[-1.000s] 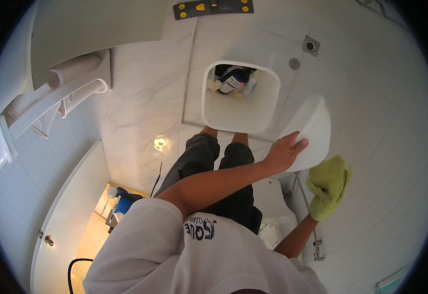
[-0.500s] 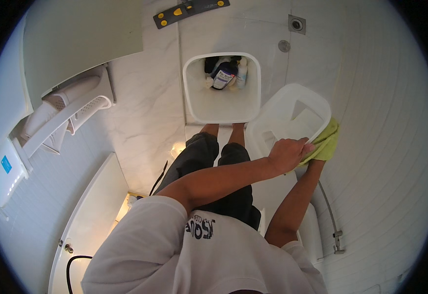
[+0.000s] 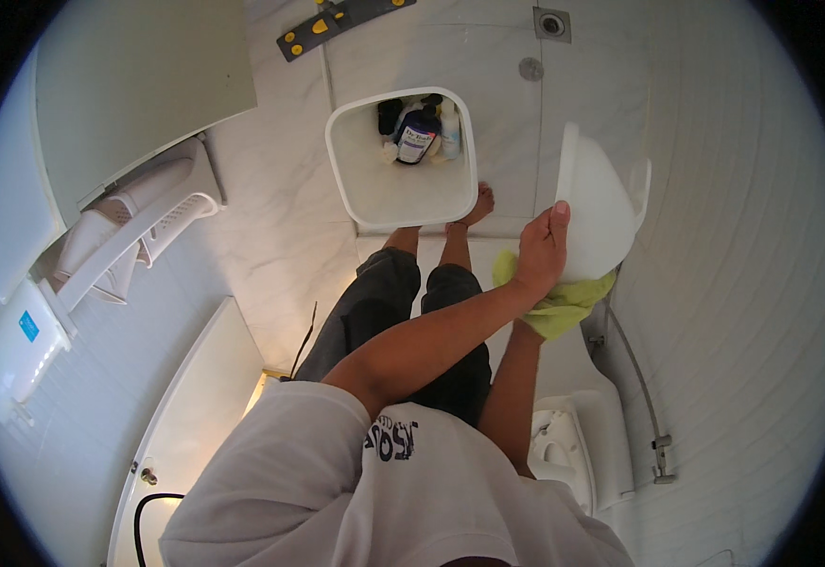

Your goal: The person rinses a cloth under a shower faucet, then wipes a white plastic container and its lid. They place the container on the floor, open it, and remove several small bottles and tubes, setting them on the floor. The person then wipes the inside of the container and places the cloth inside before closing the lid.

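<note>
My left hand (image 3: 543, 253) grips the near left rim of a white plastic lid (image 3: 598, 210), thumb along its edge. The lid is tilted up on its side, showing its sloped wall. A lime-green cloth (image 3: 568, 307) covers my right hand, which is below the lid and presses the cloth up to its lower edge; the fingers are hidden under the cloth. Ahead of my legs stands a white square bin (image 3: 403, 200), open at the top. Inside it lie a dark bottle with a white label (image 3: 418, 135), a pale bottle (image 3: 450, 134) and a black item (image 3: 390, 115).
A toilet (image 3: 564, 444) is to my right, beside a hose (image 3: 634, 373) along the wall. At left are a wall rack (image 3: 152, 213), a cabinet (image 3: 143, 85) and an open door (image 3: 181, 397). Beyond the bin are a flat mop head (image 3: 341, 25) and a floor drain (image 3: 552, 25).
The lid has turned from facing up to standing on its side. The cloth and my right hand have moved left, under it. My left hand has shifted slightly up along the rim.
</note>
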`<state>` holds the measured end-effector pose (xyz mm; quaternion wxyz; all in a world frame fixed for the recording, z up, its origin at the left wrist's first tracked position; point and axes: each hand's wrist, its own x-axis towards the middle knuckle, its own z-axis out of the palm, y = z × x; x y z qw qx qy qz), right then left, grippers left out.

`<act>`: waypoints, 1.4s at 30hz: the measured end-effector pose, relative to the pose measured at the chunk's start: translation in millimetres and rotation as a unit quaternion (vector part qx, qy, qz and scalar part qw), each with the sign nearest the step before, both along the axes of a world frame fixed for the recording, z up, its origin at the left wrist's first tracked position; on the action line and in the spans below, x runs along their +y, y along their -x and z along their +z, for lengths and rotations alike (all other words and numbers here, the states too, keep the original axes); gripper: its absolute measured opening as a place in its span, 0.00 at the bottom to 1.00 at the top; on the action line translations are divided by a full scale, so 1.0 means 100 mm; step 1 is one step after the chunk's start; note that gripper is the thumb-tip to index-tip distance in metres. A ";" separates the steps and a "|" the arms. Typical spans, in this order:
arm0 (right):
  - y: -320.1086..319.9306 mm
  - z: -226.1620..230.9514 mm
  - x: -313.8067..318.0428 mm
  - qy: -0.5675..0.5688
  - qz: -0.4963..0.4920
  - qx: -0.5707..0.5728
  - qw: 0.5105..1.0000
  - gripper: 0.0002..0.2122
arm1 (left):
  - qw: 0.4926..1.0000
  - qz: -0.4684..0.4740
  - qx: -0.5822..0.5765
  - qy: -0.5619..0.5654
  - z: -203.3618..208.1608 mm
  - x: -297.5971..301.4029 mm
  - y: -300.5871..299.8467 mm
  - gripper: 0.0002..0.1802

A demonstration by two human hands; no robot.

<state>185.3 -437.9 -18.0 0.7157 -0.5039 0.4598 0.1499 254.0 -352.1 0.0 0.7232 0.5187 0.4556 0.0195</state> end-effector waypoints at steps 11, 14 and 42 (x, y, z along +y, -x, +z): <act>-0.60 -0.08 -0.69 -0.053 0.002 0.010 0.999 0.22 | 0.997 -0.060 -0.011 0.040 0.15 -0.22 0.18 0.26; -0.79 -0.16 -0.79 -0.071 0.006 0.015 0.997 0.22 | 0.993 -0.018 -0.015 0.117 0.18 -0.19 0.21 0.25; -0.64 0.20 -0.19 -0.154 -0.078 0.057 0.983 0.21 | 0.986 0.154 0.014 0.070 -0.42 -0.23 -0.02 0.15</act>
